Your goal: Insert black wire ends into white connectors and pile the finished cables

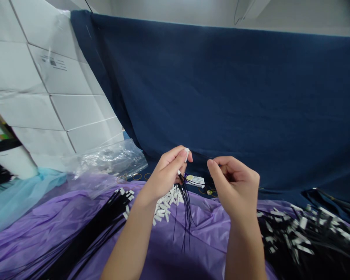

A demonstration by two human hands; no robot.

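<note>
My left hand [170, 167] pinches a small white tag [187, 154] between thumb and forefinger. Its lower fingers hold a bunch of thin black cords [186, 210], which hangs down over purple plastic. From the pinched tag a dark cord [201, 154] runs right to my right hand [236, 181], whose thumb and forefinger are closed on it. Beneath my left hand is a pile of loose white tags [166, 206]. To the left lies a thick bundle of black cords [90, 229] with white ends.
Many black cords with white tags [300, 233] lie at the right. Purple plastic [204, 233] covers the surface. Behind hangs a dark blue cloth [221, 89]. White boxes [72, 74] are stacked at the left, near clear plastic bags [111, 157] and a white container [17, 161].
</note>
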